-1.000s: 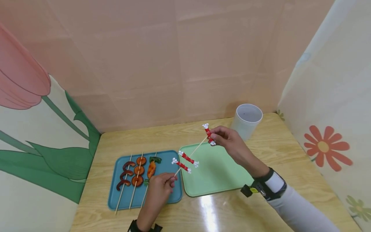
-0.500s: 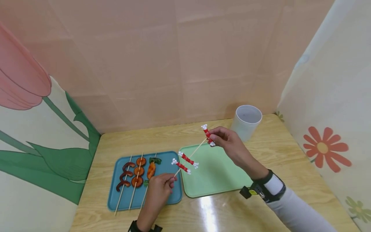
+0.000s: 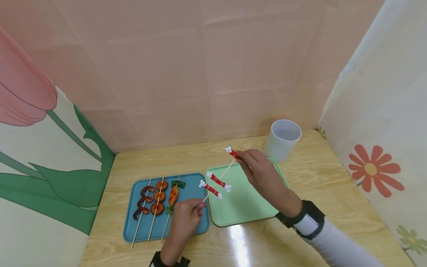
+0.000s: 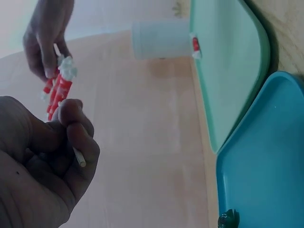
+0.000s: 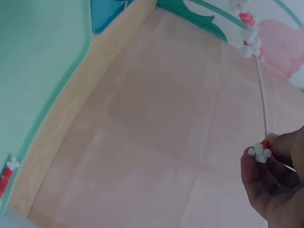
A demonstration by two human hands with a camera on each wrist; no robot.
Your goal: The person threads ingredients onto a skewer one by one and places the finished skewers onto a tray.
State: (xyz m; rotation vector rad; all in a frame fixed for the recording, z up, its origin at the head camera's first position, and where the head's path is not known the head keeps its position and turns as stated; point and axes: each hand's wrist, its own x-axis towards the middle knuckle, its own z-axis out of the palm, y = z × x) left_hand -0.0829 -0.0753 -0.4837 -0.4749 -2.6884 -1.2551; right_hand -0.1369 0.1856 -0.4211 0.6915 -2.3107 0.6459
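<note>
My left hand [image 3: 184, 218] pinches the lower end of a thin wooden skewer [image 4: 80, 157] above the gap between the trays. Two red pieces with white knobbly ends are threaded on it, one red-and-white piece [image 3: 218, 180] just above the other [image 3: 211, 190]. At the skewer's upper end my right hand [image 3: 261, 176] pinches a third such piece [image 3: 232, 152] between thumb and fingers, which hide part of it. In the left wrist view another red-and-white piece [image 4: 195, 45] lies on the green tray [image 4: 237, 61]; the head view does not show it.
On the left, a blue tray [image 3: 195, 180] bears skewers of curled brown pieces [image 3: 144, 200], round orange-brown slices [image 3: 159, 196] and an orange piece with green ones [image 3: 174, 195]. A whitish cup [image 3: 281, 144] stands behind the green tray. Printed cloth walls surround the wooden table [image 3: 260, 244].
My right hand has turned over and shifted a little left, its fingers now covering more of the top piece. My left hand stays nearly still with the skewer.
</note>
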